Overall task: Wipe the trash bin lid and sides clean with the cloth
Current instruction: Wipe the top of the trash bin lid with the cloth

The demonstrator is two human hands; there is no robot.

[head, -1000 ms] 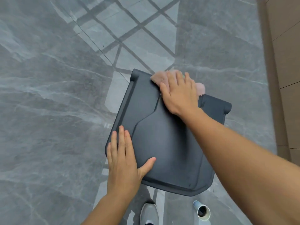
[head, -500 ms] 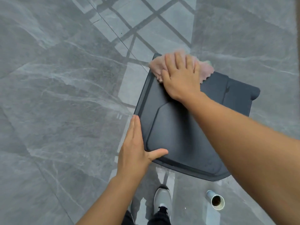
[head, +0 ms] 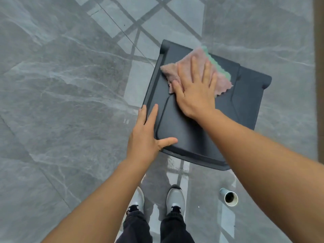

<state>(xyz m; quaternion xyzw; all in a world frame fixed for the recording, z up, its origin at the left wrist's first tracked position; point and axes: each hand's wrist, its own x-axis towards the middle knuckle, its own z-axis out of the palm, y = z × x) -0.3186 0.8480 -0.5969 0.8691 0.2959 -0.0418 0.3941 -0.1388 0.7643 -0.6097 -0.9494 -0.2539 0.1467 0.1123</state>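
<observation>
A dark grey trash bin lid point(head: 233, 109) fills the middle of the head view, seen from above; the bin's sides are hidden under it. A pink cloth point(head: 222, 79) with a green scalloped edge lies spread on the lid's far part. My right hand point(head: 196, 88) presses flat on the cloth, fingers straight and spread. My left hand point(head: 145, 135) rests on the lid's near left corner, fingers straight along the left rim and thumb lying across the lid's top.
Glossy grey marble floor tiles point(head: 61, 85) surround the bin. A small white open-ended tube point(head: 230, 197) lies on the floor at the near right. My two grey shoes point(head: 175, 197) stand just in front of the bin. A brown wall point(head: 319, 76) runs along the right edge.
My right hand has slid the cloth back from the lid's far edge toward the middle, and more cloth shows, green edge included. My left hand stays at the near left corner.
</observation>
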